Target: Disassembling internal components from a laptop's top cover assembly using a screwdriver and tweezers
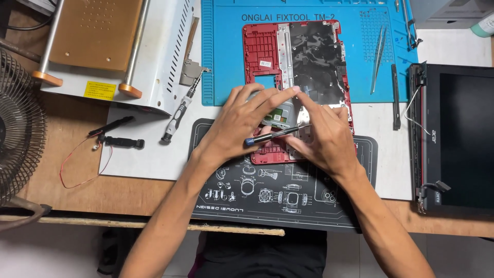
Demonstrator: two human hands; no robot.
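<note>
- Looking down at the bench, we see a yellow rectangular label (99, 90) on the front face of a white metal machine (159, 56) at the upper left, whose top carries a tan plate (95, 31).
- We see a small white sticker (265, 64) on the red plastic frame, and a line of dark lettering along the top of the blue work mat (221, 51).
- We find white line drawings of parts printed on the black mat (267, 198) nearest us.
- We see no box or tray holding anything; loose tools lie flat instead: a screwdriver (177, 116) with a black grip beside the machine, tweezers (379, 56) on the blue mat, and a thin dark pry tool (395, 98) just right of it.
- We see the red laptop shell (262, 49) lying open-side up across the blue and black mats, with a dark foil-like sheet inside and a silver strip running down it.
- Our left hand (242, 123) rests on the shell's lower part, fingers stretched out and pressing a grey panel (280, 117).
- Our right hand (321, 136) pinches a slim screwdriver with a blue cap (272, 135), held almost level above the shell.
- We see a detached laptop screen (458, 139) lying at the right, and a fan grille (18, 128) at the left edge.
</note>
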